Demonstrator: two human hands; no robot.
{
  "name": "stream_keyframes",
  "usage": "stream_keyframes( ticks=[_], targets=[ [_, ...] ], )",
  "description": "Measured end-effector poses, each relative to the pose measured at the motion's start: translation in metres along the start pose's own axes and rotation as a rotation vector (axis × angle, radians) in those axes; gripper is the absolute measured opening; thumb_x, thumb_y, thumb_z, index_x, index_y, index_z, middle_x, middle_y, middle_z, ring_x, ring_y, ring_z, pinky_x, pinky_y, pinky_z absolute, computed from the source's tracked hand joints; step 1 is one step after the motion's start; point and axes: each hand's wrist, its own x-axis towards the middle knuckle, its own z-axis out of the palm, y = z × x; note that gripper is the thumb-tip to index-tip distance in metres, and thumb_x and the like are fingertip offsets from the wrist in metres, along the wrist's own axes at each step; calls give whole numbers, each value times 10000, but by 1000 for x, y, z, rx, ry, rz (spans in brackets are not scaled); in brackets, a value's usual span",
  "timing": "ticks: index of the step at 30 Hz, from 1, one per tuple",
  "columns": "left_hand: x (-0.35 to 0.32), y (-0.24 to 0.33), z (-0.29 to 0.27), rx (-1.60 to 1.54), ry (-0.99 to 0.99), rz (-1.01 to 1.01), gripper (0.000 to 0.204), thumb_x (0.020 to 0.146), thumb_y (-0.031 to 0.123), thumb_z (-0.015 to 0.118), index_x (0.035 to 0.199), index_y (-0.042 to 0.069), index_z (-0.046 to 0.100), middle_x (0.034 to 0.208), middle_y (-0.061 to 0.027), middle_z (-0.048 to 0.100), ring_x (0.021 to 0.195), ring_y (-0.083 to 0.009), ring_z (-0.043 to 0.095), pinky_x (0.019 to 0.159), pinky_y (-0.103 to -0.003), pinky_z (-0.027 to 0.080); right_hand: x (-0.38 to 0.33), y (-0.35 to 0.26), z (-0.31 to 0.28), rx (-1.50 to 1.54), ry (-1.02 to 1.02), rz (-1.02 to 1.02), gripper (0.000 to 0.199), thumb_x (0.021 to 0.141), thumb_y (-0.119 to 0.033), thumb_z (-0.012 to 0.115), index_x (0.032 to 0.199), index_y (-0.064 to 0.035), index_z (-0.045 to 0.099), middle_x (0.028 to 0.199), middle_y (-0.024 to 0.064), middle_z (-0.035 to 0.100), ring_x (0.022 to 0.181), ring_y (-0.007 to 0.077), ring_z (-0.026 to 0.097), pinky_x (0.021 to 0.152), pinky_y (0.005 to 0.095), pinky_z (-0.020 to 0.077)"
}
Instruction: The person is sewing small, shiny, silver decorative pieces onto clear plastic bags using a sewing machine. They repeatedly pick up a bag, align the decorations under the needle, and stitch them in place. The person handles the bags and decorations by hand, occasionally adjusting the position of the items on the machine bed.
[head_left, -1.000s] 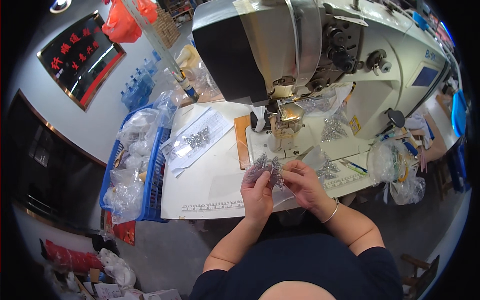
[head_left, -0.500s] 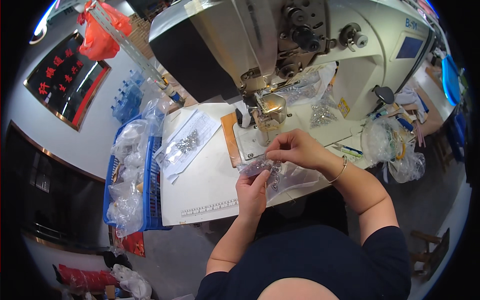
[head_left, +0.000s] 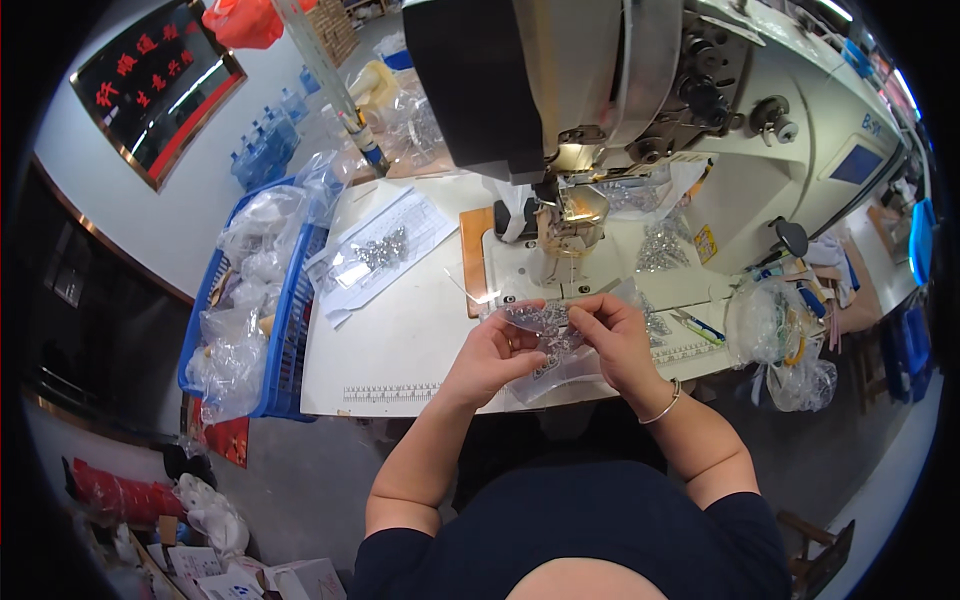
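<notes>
My left hand [head_left: 492, 355] and my right hand [head_left: 613, 345] grip a translucent sheet set with shiny silver stones [head_left: 555, 345] between them. Its thin, see-through lower part hangs over the front edge of the white table [head_left: 400, 315]. The thumb and fingers of my left hand pinch one side; the right fingertips pinch the upper right part. Whether the sheet is mesh or film I cannot tell. Just beyond my hands stands the sewing machine [head_left: 575, 215], its lit needle area above a metal plate [head_left: 520, 262]. An orange-brown wooden strip [head_left: 474, 255] lies left of that plate.
Left on the table, white paper [head_left: 345, 285] bears a clear bag of silver pieces [head_left: 382, 248]. A blue crate [head_left: 290, 345] of plastic bags borders the table. More silver pieces [head_left: 662, 245] lie right of the needle area, near snips [head_left: 697, 325] and clear bags [head_left: 765, 325].
My view has shifted. My right hand has come down from above the sheet to its right side, and my left hand has spread wider along it. Both still grip it.
</notes>
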Motion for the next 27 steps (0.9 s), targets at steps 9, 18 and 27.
stream_keyframes(
  ticks=[9,18,27],
  targets=[
    [-3,-8,-9,-65,10,10,526,771,-62,609,1266,-11,437,1117,-83,576,998,-149,566,888,-293,456,-3,8,6,104,-3,32,121,861,-107,626,902,6,612,743,30,605,641,79,549,593,216,462],
    [-2,-13,-11,64,44,28,449,783,-9,651,1202,14,493,1019,-56,617,894,-109,598,815,-257,481,-9,15,3,157,-39,75,112,860,-102,621,912,-5,600,775,37,611,669,86,560,618,234,491],
    [-1,-13,-12,46,-10,7,442,787,-30,636,1203,13,493,984,-54,626,896,-110,598,804,-255,482,-8,13,-2,-49,-131,54,168,813,-79,668,952,-9,604,818,33,620,713,88,579,635,240,493]
  ],
)
